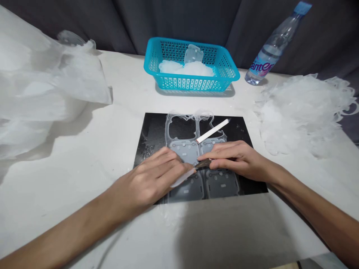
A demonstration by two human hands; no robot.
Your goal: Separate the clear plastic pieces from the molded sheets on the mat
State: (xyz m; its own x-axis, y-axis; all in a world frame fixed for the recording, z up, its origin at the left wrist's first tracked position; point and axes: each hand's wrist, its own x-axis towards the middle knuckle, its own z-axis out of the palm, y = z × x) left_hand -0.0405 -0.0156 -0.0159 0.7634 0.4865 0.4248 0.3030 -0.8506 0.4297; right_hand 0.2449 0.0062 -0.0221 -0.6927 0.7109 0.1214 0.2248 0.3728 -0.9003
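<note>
A translucent molded sheet (183,149) of joined panels, some of them cut out to bare frames, lies on a black board (252,179). My left hand (157,175) rests on its left side, fingers bent and closed on a small translucent piece (183,179) that sticks out below the thumb. In my right hand (235,158), pinched between thumb and fingers, is a dark, pointed metal tool (203,163). The tip of that tool meets the left fingertips. Just beyond the hands, a white pen-like stick (213,130) lies slantwise across the sheet.
Behind the board stands a blue plastic basket (193,83) with translucent pieces inside. A water bottle (269,56) is to its right. Translucent scraps (305,112) are heaped at right. A large white plastic bag (42,82) fills the left. A dark curtain (179,18) hangs behind.
</note>
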